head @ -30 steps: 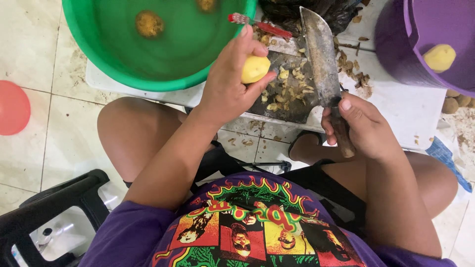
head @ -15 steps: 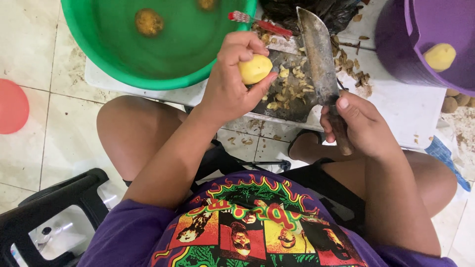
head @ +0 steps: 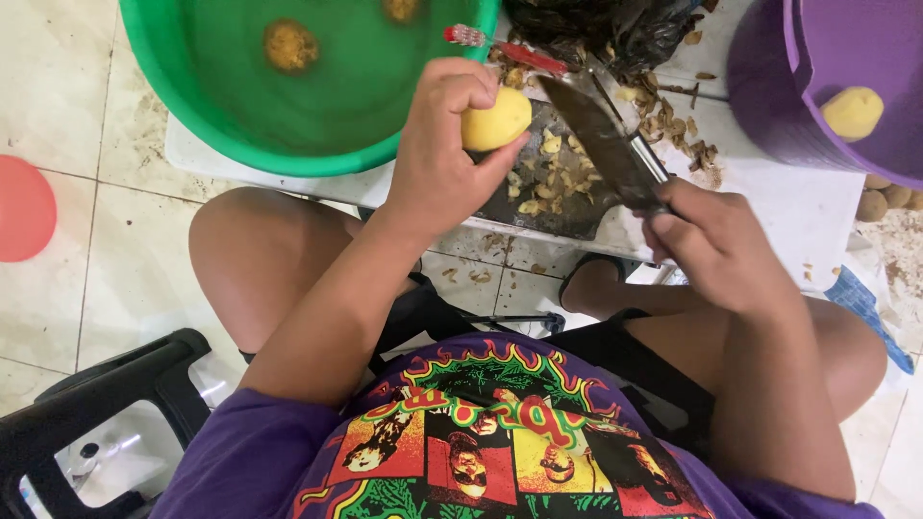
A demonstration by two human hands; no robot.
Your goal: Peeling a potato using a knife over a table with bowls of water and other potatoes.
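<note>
Peeled yellow potato (head: 495, 119) sits pinched in my left hand (head: 437, 163) above the dark cutting board (head: 558, 197); right hand (head: 716, 245) grips the broad steel knife (head: 601, 139). I judge the blade could slip toward my fingertips.

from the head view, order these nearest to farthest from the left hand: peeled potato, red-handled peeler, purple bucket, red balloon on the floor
1. peeled potato, held in the left hand itself.
2. red-handled peeler, just above, at the green basin rim.
3. purple bucket, far right.
4. red balloon, far left on the floor.
</note>
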